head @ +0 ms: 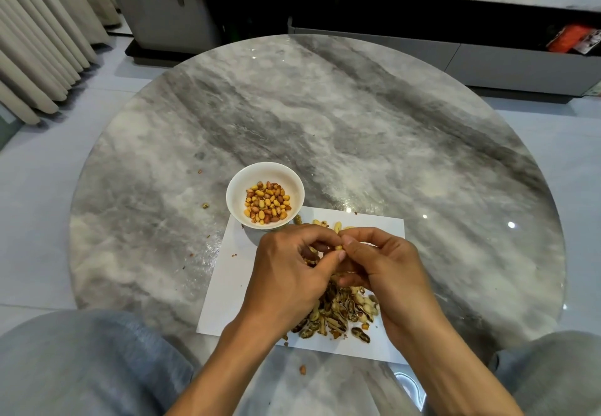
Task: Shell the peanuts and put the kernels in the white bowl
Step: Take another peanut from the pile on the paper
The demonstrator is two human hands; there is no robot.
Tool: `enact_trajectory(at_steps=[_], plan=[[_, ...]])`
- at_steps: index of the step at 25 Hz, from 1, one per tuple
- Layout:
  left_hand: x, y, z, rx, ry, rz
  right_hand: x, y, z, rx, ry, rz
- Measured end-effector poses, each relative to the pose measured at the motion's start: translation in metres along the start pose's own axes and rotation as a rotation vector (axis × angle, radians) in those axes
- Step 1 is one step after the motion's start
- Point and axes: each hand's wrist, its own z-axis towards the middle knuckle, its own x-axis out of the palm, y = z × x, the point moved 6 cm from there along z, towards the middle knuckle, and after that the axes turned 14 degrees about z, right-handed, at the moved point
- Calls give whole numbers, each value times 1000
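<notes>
My left hand [292, 272] and my right hand [383, 266] meet over a white paper sheet [227, 285] and together pinch one pale peanut [339, 247] between their fingertips. The white bowl [237, 188] stands just beyond my left hand, at the sheet's far left corner, holding several yellow and reddish kernels [267, 202]. A few unshelled peanuts [338, 226] peek out past my fingers. A heap of empty brown shells [338, 314] lies on the sheet under and between my wrists.
The sheet lies near the front edge of a round grey marble table [325, 123]. Small crumbs [205, 205] dot the table left of the bowl. My knees [81, 367] in grey trousers flank the table. A low cabinet [422, 54] stands behind.
</notes>
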Motion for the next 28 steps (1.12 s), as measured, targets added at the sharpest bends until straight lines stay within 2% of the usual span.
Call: enact_trajectory(at_steps=[2, 6, 8, 11, 13, 16, 19, 23, 26, 28], plan=[[-3, 2, 1, -24, -25, -11, -3, 2, 1, -9, -23, -126], [-22, 11, 10, -50, -111, 66, -11, 14, 6, -208, -53, -1050], [-40, 16, 21, -76, -197, 133, -15, 14, 9, -178, -21, -1196], [-52, 28, 36, -153, -207, 313, -21, 10, 13, -156, 14, -1259], [-49, 32, 37, -173, -152, 408, -20, 18, 20, -317, -19, -1180], [-44, 26, 30, -145, -135, 371, -12, 19, 48, -513, 10, -1140], [-37, 23, 27, -143, -94, 303, -5, 6, 76, -498, 127, -1273], [-30, 20, 25, -108, -80, 264, -10, 1, 83, -432, 205, -1263], [-24, 18, 23, -93, -50, 235, -10, -1, 79, -475, 179, -1252], [-19, 19, 21, -100, -15, 210, -12, 6, 69, -475, 110, -1064]])
